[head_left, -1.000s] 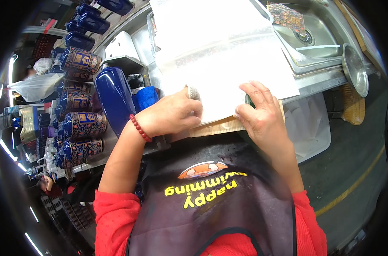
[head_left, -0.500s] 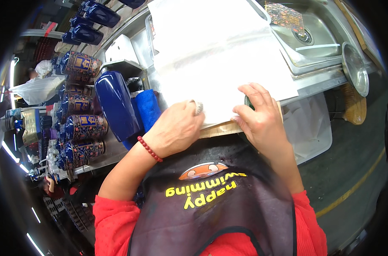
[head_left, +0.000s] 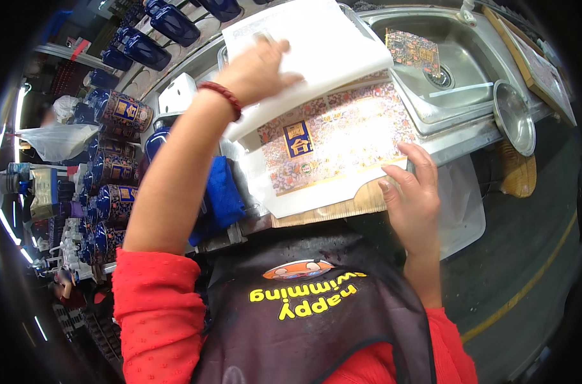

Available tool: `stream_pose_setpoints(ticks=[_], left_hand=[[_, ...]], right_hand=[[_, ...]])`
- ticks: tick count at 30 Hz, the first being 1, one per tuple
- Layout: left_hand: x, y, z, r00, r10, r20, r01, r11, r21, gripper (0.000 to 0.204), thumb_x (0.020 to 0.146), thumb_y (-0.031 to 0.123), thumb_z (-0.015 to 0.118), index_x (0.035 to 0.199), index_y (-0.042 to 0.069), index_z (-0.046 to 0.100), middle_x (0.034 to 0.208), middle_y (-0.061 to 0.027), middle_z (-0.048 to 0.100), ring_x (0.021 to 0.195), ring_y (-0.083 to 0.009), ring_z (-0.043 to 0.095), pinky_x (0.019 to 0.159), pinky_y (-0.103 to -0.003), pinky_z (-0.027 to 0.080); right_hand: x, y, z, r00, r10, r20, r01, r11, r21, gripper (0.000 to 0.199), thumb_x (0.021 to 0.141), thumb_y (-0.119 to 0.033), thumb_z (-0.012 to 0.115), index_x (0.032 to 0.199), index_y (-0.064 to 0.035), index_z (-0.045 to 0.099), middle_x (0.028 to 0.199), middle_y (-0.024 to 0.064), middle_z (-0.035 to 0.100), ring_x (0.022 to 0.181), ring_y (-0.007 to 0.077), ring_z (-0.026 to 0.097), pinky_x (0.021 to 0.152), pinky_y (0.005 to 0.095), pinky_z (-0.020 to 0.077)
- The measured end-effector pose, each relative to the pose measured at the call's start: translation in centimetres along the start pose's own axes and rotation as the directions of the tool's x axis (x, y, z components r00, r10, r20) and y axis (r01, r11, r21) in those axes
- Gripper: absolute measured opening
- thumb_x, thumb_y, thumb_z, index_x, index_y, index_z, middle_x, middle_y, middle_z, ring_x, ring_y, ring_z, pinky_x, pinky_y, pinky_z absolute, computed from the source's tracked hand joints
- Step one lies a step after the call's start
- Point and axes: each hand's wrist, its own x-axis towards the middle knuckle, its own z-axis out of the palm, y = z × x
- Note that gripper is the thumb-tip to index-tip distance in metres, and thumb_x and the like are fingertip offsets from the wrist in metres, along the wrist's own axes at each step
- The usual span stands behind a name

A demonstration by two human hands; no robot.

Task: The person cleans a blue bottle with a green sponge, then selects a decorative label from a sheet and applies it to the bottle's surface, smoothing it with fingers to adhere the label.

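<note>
A floral printed sheet (head_left: 348, 137) with a blue and gold panel lies on a wooden board (head_left: 342, 203), its pale border toward me. Its far part is under a white cover sheet (head_left: 332, 38), turned back away from me in a loose curve. On top of this cover sheet is my left hand (head_left: 255, 70), slightly blurred, thumb and forefinger spread apart. A red bead bracelet circles that wrist. My right hand (head_left: 415, 192) is at the near right corner of the printed sheet, fingers apart, the tips at its edge.
A metal sink (head_left: 463, 48) with a patterned scrap (head_left: 412, 52) is at far right, a steel bowl (head_left: 515, 118) beside it. A blue cloth (head_left: 223, 195) lies left of the board. Decorated bottles (head_left: 121, 109) and plain blue bottles (head_left: 172, 22) stand farther left. A white bin (head_left: 460, 211) sits below right.
My left hand has moved from the near edge up and away, and the white cover sheet has folded back, baring the floral print. My right hand has shifted slightly right and down.
</note>
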Motion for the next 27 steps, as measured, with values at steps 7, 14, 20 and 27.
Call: stream_pose_setpoints(ticks=[7, 14, 20, 27], left_hand=[[3.5, -1.3, 0.3, 0.948, 0.172, 0.267, -0.131, 0.978, -0.165, 0.035, 0.096, 0.023, 0.056, 0.113, -0.004, 0.069, 0.105, -0.0247, 0.073, 0.097, -0.0379, 0.07, 0.095, -0.043, 0.053], [7.7, -4.1, 1.5, 0.974, -0.116, -0.193, 0.177, 0.926, 0.334, 0.059, 0.095, 0.046, 0.063, 0.144, 0.015, 0.051, 0.122, -0.0215, 0.068, 0.118, -0.0402, 0.062, 0.095, -0.052, 0.05], [9.1, -3.9, 7.2, 0.989, -0.134, 0.055, 0.136, 0.99, -0.029, 0.042, 0.098, 0.036, 0.055, 0.125, 0.005, 0.061, 0.112, -0.0258, 0.069, 0.107, -0.0413, 0.066, 0.095, -0.048, 0.051], [9.3, -5.3, 3.2, 0.939, -0.098, -0.33, 0.104, 0.995, -0.002, 0.02, 0.099, 0.021, 0.052, 0.102, 0.006, 0.066, 0.095, -0.0225, 0.071, 0.091, -0.0421, 0.068, 0.082, -0.051, 0.054]], right_hand=[[0.4, 1.3, -0.7, 0.999, 0.028, 0.016, -0.028, 1.0, 0.002, 0.022, 0.083, -0.003, 0.075, 0.104, -0.0019, 0.07, 0.133, 0.0189, 0.058, 0.127, 0.0418, 0.052, 0.106, 0.0494, 0.0438], [1.3, 1.5, -0.4, 0.998, 0.054, 0.041, -0.055, 0.998, 0.025, 0.021, 0.083, -0.003, 0.074, 0.104, -0.0017, 0.07, 0.132, 0.0195, 0.059, 0.125, 0.0417, 0.054, 0.105, 0.0488, 0.045], [1.4, 1.6, -0.4, 0.995, 0.058, 0.083, -0.06, 0.998, 0.021, 0.021, 0.083, -0.002, 0.074, 0.104, -0.0019, 0.071, 0.13, 0.0195, 0.059, 0.124, 0.0419, 0.055, 0.104, 0.0488, 0.0456], [1.0, 1.9, -0.5, 0.996, 0.062, 0.06, -0.064, 0.997, 0.035, 0.021, 0.083, -0.002, 0.074, 0.103, -0.001, 0.07, 0.129, 0.0193, 0.059, 0.123, 0.0418, 0.055, 0.104, 0.0486, 0.0457]])
